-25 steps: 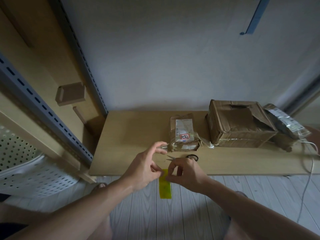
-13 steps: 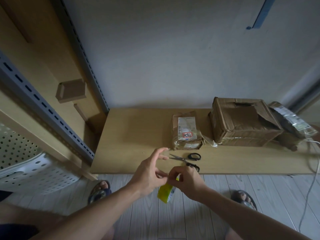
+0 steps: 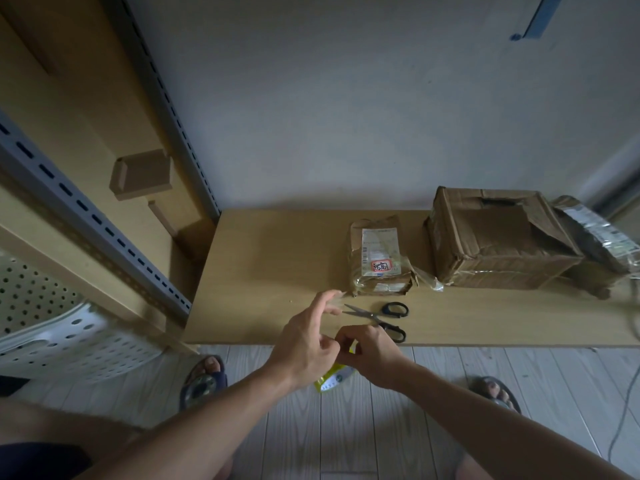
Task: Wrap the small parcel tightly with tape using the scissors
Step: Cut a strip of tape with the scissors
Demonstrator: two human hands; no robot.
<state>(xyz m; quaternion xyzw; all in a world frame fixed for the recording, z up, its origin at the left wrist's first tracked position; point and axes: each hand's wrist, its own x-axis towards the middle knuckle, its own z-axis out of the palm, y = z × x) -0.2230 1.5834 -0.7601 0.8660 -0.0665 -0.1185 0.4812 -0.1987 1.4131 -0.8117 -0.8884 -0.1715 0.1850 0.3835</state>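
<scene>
Yellow tape point(image 3: 331, 378) is gripped in our curled right hand point(image 3: 371, 358); our left hand point(image 3: 304, 344) pinches it, forefingers straight. Scissors point(image 3: 381, 317) lie open near the parcel point(image 3: 379, 261).

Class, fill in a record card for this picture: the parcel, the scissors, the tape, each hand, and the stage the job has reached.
Small parcel: lies on the table, beside a larger box, no hand on it
Scissors: flat on the table near its front edge, not held
Tape roll: yellow-green, held just off the table's front edge
Right hand: fingers curled round the roll
Left hand: at the roll, two fingers stretched out; pinch unclear
Stage: both hands at the roll, none on the parcel
</scene>
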